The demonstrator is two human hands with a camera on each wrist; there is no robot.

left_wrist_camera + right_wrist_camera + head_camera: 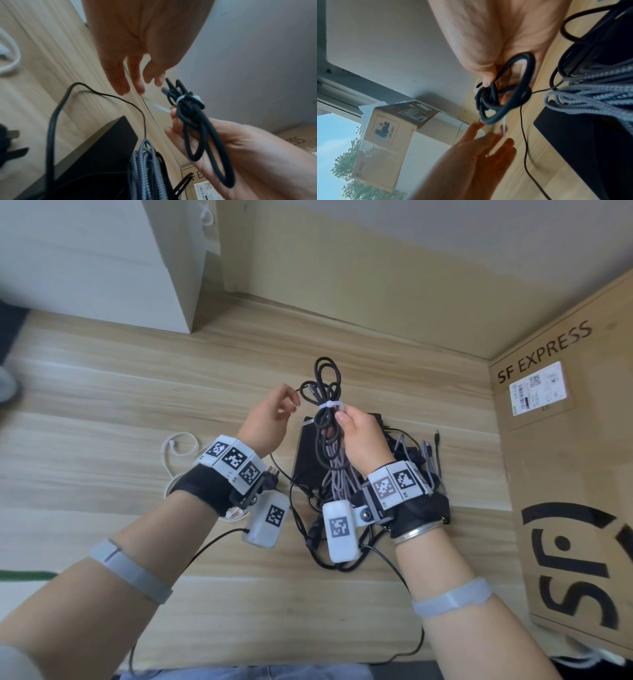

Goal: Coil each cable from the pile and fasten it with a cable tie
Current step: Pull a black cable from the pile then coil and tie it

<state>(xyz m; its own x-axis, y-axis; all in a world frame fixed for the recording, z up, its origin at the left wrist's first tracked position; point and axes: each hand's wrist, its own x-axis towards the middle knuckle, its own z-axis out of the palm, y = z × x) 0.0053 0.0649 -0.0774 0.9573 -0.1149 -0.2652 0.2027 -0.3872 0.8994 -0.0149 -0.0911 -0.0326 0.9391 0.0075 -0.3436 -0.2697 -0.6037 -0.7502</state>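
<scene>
My right hand [356,433] grips a coiled black cable [327,385] in the air above the pile, thumb just under the white cable tie [330,405] cinched round the coil's middle. The left wrist view shows that coil [197,121] lying across the right palm, and the tie's clear tail [157,106] sticking out toward my left hand [137,86]. My left hand [287,402] hovers just left of the coil with loosely extended fingers, their tips at the tail's end [504,125]; no grip on it shows. A USB plug pokes out of the coil's top.
Below the hands lies the pile: a grey braided cable [337,474], thin black leads and a black box [305,453] on the wooden floor. A white cable [178,446] lies left. A cardboard box [565,474] stands right, a white cabinet [102,261] at the back left.
</scene>
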